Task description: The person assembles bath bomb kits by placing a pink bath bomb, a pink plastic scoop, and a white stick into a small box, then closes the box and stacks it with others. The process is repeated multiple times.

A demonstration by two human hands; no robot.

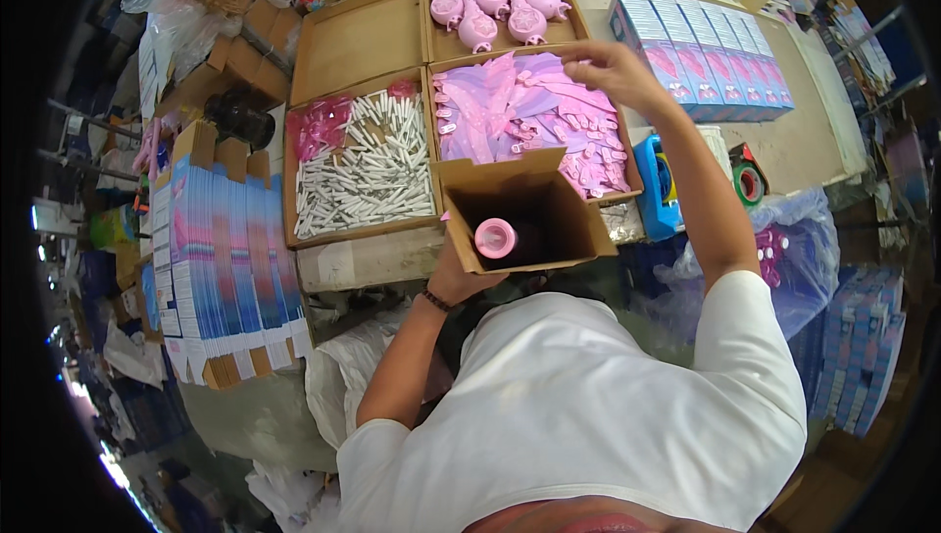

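Note:
My left hand is wrapped round the side of an upright cardboard box, its flaps standing open at the top. Inside the box, toward its left, shows a pink round-ended piece; the rest of it is hidden in shadow. My right hand hovers at the far right corner of a cardboard tray filled with pink and purple flat pieces. Its fingers are loosely bent and apart, with nothing visible in them.
Left of that tray, another holds many small white sticks and pink plastic film. Pink wands lie in a far tray. Printed boxes stand at far right, near a blue tape dispenser. Flattened cartons are stacked left.

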